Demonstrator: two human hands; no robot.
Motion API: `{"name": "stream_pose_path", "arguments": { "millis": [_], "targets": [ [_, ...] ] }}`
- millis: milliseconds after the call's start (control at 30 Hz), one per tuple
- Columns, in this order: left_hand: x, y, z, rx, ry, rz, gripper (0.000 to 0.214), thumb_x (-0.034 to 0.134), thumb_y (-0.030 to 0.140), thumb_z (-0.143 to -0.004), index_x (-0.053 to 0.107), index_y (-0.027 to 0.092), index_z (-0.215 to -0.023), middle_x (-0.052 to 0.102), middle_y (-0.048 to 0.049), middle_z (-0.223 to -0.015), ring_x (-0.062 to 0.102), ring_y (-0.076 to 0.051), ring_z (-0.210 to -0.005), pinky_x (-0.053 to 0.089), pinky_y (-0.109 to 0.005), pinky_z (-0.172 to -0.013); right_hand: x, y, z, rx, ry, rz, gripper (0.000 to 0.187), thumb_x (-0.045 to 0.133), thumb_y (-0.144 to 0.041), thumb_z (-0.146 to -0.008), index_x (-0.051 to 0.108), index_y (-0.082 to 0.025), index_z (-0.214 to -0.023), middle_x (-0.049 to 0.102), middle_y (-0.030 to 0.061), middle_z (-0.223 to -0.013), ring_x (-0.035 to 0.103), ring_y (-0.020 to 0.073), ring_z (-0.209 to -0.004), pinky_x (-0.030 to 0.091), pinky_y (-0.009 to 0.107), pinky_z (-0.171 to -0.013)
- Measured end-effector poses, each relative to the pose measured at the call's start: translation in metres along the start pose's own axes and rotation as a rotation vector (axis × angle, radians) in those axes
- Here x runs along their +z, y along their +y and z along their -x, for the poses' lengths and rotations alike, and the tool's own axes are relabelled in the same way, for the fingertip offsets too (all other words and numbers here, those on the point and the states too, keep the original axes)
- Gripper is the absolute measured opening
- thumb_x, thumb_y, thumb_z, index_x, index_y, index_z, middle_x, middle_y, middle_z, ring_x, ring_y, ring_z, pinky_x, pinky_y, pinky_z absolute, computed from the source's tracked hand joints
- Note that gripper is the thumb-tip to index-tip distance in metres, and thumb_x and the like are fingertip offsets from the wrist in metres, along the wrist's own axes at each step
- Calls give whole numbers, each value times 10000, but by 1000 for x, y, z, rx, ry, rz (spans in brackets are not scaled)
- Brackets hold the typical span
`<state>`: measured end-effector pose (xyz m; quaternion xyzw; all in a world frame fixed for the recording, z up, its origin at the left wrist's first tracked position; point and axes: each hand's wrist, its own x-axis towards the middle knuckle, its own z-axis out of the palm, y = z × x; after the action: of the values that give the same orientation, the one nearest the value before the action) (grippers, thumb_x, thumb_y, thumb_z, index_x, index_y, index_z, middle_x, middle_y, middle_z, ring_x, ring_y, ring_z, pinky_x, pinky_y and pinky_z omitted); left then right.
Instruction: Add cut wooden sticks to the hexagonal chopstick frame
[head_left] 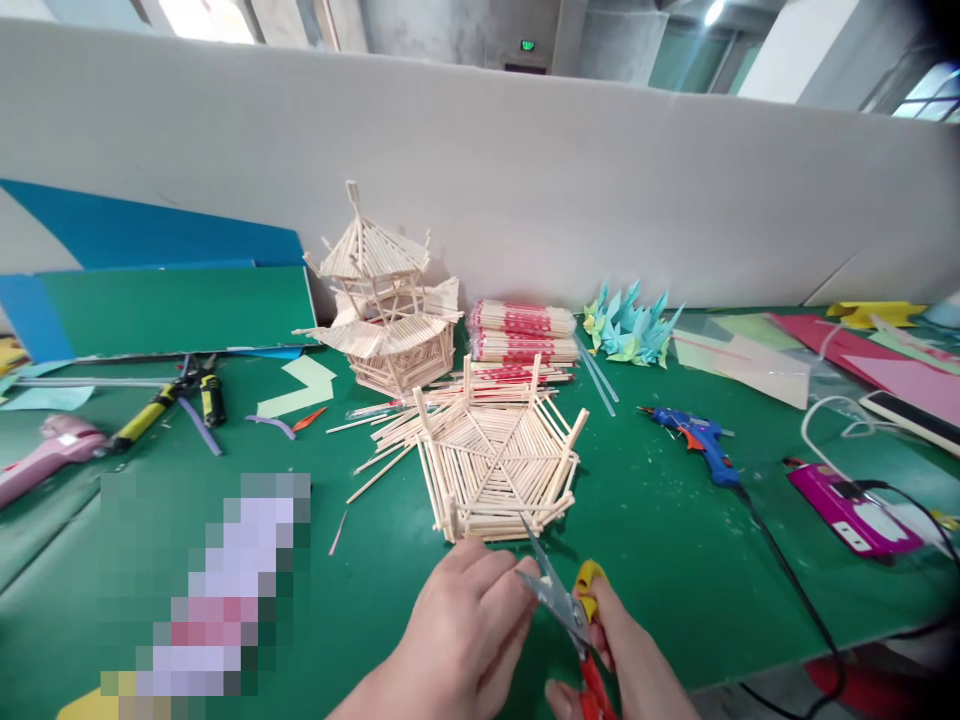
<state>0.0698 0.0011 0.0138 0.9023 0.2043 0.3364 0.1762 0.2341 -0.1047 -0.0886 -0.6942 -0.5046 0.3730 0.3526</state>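
My right hand (626, 655) grips a pair of scissors (559, 605) with red and yellow handles; the blades are apart and point up and to the left. Beside the blades, my left hand (469, 620) is closed, its fingers curled together. A small pale bit shows between its fingertips and the scissors, but what it holds is hidden. Just beyond both hands sits a many-sided frame (499, 465) of wooden sticks, with short posts standing at its corners. Loose wooden sticks (394, 450) lie to its left and behind it.
A tiered stick pavilion (382, 310) stands at the back, beside wrapped stick bundles (525, 325) and a blue paper model (634, 325). On the right are a blue glue gun (697, 440) and a magenta power strip (851, 510) with cords. Pliers (206, 390) and a pink glue gun (56, 455) lie left.
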Motion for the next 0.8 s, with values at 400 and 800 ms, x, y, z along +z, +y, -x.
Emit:
{"name": "stream_pose_path", "arguments": {
  "millis": [400, 800],
  "targets": [
    [-7, 3, 1, -113, -95, 174, 217, 357, 87, -853, 542, 182, -794, 611, -29, -651, 549, -144, -569, 416, -244, -533, -2, -9, 3, -7, 44, -78, 297, 524, -128, -687, 573, -236, -960, 680, 8, -663, 658, 152, -573, 466, 180, -485],
    [-20, 2, -10, -139, -250, 280, 266, 317, 83, -881, 566, 171, -850, 632, -38, -726, 573, -138, -653, 427, -210, -594, 3, 4, 1, -49, 90, 15, 472, 678, -288, -559, 558, -228, -1011, 644, 21, -701, 618, 172, -561, 454, 213, -456]
  ]
}}
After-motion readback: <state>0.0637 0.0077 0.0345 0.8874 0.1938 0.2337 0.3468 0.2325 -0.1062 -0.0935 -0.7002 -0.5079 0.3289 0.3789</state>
